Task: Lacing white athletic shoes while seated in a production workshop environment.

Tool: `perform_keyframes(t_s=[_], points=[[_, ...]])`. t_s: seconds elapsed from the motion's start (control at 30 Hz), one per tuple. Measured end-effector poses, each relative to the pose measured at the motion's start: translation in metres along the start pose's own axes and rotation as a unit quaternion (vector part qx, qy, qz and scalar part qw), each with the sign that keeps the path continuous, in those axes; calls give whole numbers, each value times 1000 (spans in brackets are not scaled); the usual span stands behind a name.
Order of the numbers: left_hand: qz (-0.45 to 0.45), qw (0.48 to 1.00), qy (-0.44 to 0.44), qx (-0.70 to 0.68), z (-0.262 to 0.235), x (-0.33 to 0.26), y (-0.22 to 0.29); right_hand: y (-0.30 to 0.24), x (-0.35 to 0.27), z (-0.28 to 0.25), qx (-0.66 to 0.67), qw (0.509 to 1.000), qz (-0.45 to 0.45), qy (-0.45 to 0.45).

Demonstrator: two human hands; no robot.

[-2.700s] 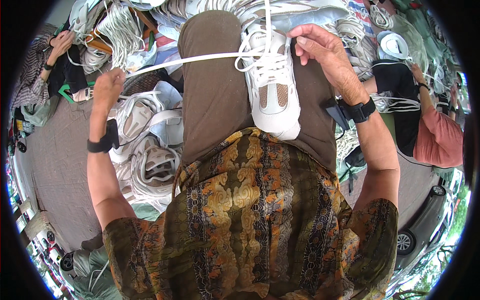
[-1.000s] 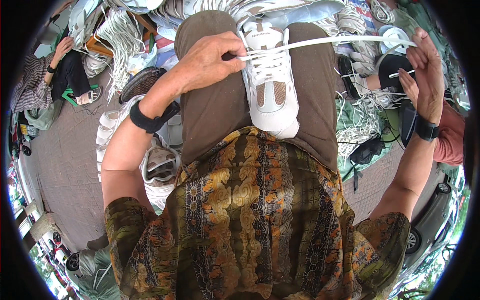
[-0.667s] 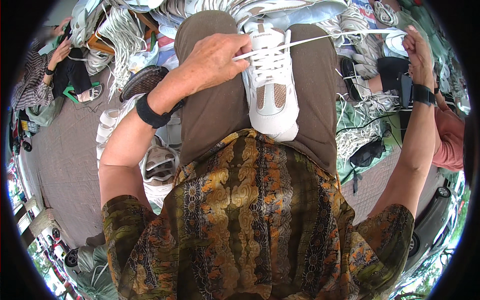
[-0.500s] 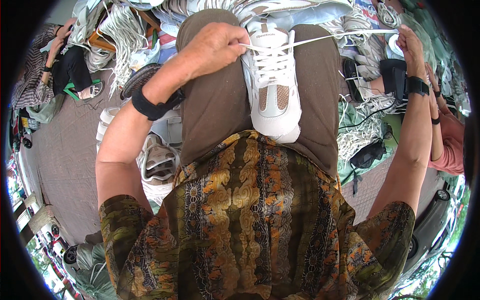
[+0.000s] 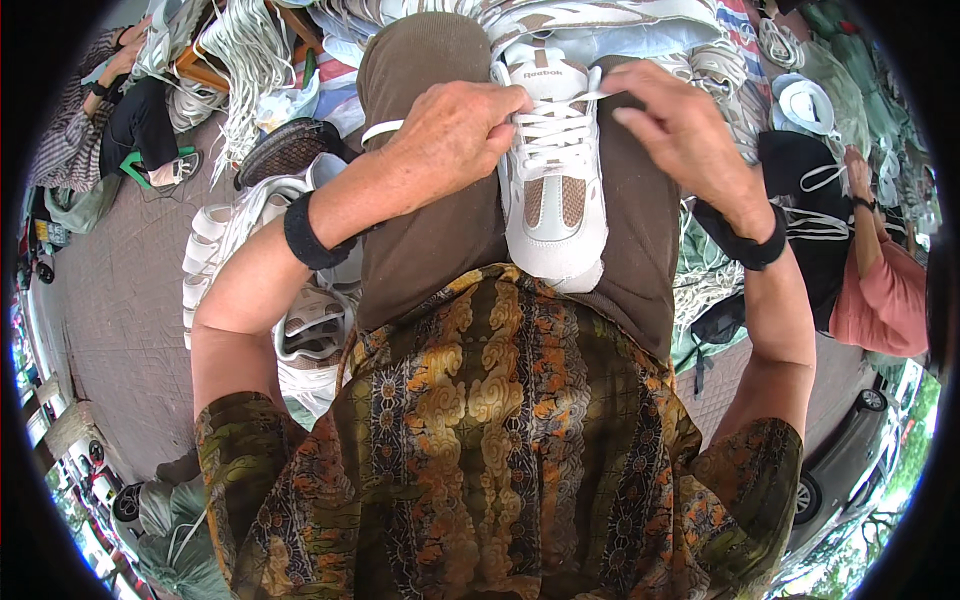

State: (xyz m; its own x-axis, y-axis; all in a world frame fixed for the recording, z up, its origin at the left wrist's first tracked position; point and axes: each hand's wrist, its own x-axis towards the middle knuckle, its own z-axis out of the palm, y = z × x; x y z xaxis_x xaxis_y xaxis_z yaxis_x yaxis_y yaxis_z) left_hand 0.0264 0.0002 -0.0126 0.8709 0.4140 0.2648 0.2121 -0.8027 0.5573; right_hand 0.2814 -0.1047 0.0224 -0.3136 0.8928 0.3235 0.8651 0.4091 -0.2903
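The person's left hand (image 5: 460, 130) pinches a white lace (image 5: 560, 106) between thumb and forefinger; the right hand (image 5: 690, 140) is half open beside it, its grip unclear. Between them, a white shoe (image 5: 556, 235) rests on brown trousers (image 5: 425, 60); more shoes (image 5: 315, 315) lie leftward.

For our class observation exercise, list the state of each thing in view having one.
White shoe, on the lap, toe toward the person.
Shoelace, threaded, no bow visible.
Left hand, grip closed on the shoelace.
Right hand, grip open at the shoe's edge.
Lace bundle, hanging loose.
Left wristband, wrapped around the wrist.
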Motion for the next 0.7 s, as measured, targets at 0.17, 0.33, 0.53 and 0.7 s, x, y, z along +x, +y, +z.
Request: perform_keyframes(t_s=[0.17, 0.33, 0.53, 0.7], points=[[-31, 998, -48, -35, -3, 12, -13, -9, 14, 7, -82, 995, 24, -44], [54, 998, -10, -33, -7, 17, -11, -12, 15, 4, -107, 992, 15, -67], [120, 991, 4, -65, 0, -1, 2, -17, 18, 6, -70, 995, -26, -69], [154, 983, 46, 89, 2, 0, -1, -8, 22, 2, -107, 990, 3, -94]])
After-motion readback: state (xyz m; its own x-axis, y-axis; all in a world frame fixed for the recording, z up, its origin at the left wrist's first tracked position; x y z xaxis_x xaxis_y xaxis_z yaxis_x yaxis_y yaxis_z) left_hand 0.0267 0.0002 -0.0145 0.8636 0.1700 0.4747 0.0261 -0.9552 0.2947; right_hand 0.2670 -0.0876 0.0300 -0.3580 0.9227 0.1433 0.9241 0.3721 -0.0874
